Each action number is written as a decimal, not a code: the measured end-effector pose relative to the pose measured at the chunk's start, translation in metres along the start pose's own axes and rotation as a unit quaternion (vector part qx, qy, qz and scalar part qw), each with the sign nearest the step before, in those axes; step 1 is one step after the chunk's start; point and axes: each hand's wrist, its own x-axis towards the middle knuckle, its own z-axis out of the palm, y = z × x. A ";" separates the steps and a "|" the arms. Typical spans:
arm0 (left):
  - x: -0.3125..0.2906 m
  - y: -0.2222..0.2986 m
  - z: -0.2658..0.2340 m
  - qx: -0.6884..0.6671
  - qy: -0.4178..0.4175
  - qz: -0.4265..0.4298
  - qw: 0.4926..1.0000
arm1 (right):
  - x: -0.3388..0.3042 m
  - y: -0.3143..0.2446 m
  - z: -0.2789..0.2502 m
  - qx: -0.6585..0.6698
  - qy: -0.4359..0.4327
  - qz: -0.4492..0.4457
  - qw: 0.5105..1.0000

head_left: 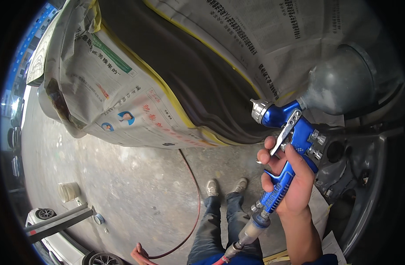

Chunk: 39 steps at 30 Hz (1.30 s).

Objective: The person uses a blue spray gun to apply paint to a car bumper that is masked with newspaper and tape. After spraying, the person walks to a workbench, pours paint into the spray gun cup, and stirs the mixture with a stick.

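My right hand [295,181] is wrapped round the grip of a blue spray gun [283,185], fingers at its silver trigger. A cloudy grey paint cup [344,79] sits on the gun at the upper right, and the silver nozzle [259,110] points left toward a dark grey car panel [180,66]. Newspaper [118,97] and yellow masking tape [167,90] border that panel on both sides. Low in the picture, my left hand [139,255] is closed on a red air hose [198,207], partly cut off by the lower edge. A clear filter [253,227] joins the gun's handle to its hose.
Grey concrete floor [136,185] lies below the panel, with the hose curving across it. A bucket [69,191], a grey post [61,224] and a white car [65,247] are at the left. An open door frame [370,190] stands close at the right.
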 end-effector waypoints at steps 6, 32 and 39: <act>0.014 0.000 -0.013 -0.031 -0.021 0.024 0.999 | -0.019 0.005 0.008 -0.087 0.179 0.021 0.980; 0.035 -0.028 -0.067 0.166 -0.096 0.010 0.981 | -0.034 0.007 0.044 -0.011 0.015 0.030 0.999; -0.009 0.209 0.013 0.307 -0.532 0.208 0.761 | -0.057 0.016 0.023 -0.154 0.149 0.027 0.976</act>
